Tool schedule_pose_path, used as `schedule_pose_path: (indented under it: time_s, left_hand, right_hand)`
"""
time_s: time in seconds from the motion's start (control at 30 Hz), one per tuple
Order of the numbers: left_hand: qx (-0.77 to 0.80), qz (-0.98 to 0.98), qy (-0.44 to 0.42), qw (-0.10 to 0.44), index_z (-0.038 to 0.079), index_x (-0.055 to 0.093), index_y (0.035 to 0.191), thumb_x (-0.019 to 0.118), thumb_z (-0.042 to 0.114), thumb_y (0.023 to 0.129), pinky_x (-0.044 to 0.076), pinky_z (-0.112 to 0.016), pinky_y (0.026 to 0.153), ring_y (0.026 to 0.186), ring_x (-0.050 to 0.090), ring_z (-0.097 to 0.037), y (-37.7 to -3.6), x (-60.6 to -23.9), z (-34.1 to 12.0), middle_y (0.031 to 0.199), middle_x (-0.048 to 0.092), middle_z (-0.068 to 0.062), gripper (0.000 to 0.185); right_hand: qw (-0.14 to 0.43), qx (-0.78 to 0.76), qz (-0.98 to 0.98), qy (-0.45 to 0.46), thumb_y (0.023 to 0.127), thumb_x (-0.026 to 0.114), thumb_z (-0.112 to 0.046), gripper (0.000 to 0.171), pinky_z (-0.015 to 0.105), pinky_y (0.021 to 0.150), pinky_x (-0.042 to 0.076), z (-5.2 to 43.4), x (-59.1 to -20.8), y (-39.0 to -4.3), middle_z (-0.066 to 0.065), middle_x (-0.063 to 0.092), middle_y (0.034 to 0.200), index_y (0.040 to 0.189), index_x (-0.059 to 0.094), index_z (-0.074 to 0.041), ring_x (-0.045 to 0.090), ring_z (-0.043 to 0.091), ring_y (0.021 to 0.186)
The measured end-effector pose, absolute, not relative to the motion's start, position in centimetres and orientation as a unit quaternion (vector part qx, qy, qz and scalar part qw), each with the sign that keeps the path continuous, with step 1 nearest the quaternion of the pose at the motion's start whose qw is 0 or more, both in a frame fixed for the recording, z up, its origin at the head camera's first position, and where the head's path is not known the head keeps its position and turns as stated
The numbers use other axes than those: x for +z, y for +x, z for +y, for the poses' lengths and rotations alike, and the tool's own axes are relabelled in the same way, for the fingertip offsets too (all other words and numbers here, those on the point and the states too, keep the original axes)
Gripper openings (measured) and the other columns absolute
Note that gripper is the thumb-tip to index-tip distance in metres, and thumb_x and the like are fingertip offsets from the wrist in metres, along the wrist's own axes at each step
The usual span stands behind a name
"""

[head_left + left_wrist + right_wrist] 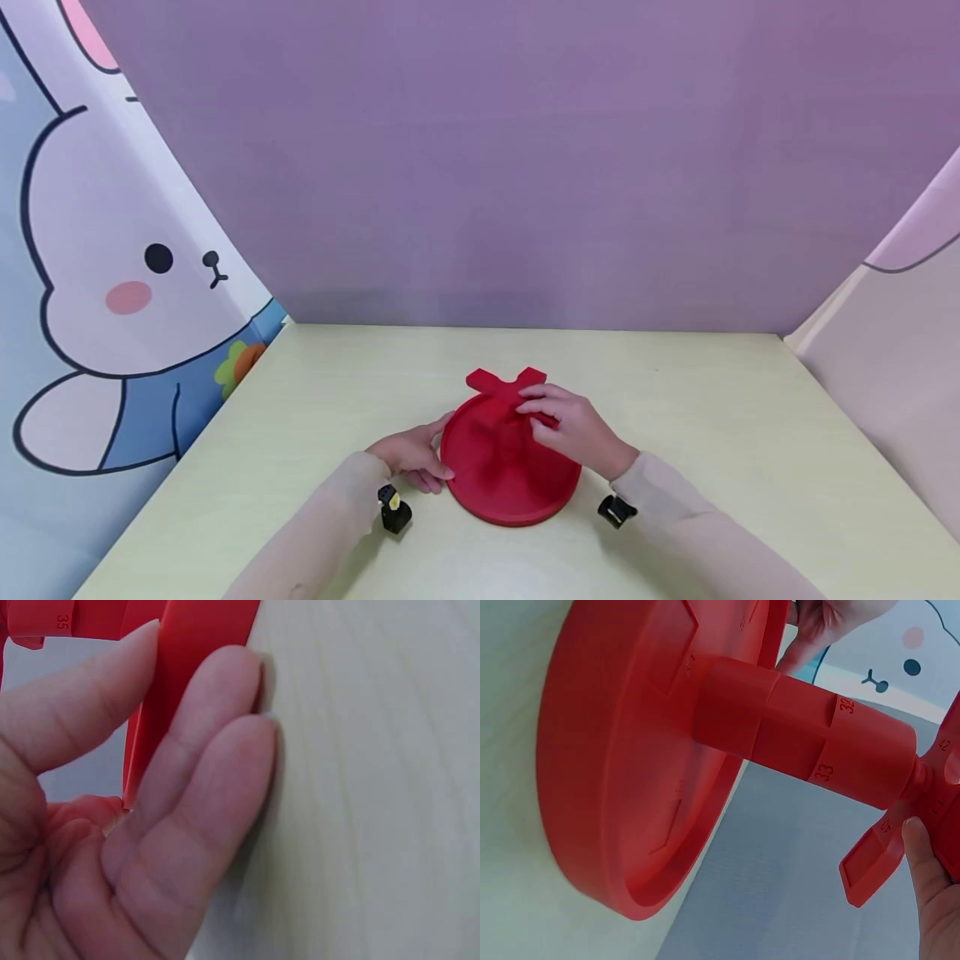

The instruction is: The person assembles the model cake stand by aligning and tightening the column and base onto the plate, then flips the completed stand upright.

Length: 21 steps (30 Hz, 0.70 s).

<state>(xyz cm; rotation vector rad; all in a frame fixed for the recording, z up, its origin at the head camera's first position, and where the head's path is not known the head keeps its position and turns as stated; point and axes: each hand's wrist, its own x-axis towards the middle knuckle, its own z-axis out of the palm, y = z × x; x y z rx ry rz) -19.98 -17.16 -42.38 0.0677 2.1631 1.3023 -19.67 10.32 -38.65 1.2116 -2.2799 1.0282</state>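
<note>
A round red base (pixel 498 498) with a raised rim rests on the table. From its middle rises a thick red post (pixel 795 731) with numbers such as 32 and 33 on its sides. On top of the post sits a red cross-shaped piece (pixel 871 862) with flat, numbered arms. My left hand (pixel 414 452) holds the base at its left side, thumb at the rim and fingers along the outer wall. My right hand (pixel 581 427) grips an arm of the cross-shaped piece, its thumb pressed to the red plastic; the other fingers are partly hidden in the right wrist view.
The pale wooden table (pixel 720 467) extends around the base. A purple wall panel (pixel 525 167) stands behind it, and a rabbit-printed panel (pixel 112 208) on the left. Small black devices are strapped at both wrists, beside the cuffs.
</note>
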Motion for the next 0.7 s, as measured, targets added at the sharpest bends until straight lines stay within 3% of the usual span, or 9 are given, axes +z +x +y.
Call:
schedule_pose_path:
  time_s: [0.4,0.7]
  left_hand:
    - [0.498,0.811,0.027,0.306,0.019,0.011,0.155,0.073,0.004,0.082,0.058,-0.035,0.063,0.054,0.064,-0.018,-20.04,-42.41,-16.88,0.072,0.068,-0.012,0.097]
    - [0.499,0.814,0.021,0.296,0.017,0.012,0.155,0.073,0.004,0.082,0.058,-0.035,0.063,0.054,0.065,-0.018,-20.11,-42.45,-16.94,0.072,0.068,-0.012,0.097]
  right_hand:
    - [0.256,0.281,-0.788,0.484,0.069,0.076,0.01,0.029,0.029,0.075,0.057,10.27,-39.25,-20.06,0.015,0.067,0.105,0.096,0.074,0.002,0.064,0.028,0.098]
    - [0.278,0.289,-0.796,0.453,0.069,0.078,0.009,0.03,0.031,0.077,0.057,9.56,-39.6,-19.33,0.015,0.067,0.105,0.098,0.074,0.003,0.064,0.028,0.1]
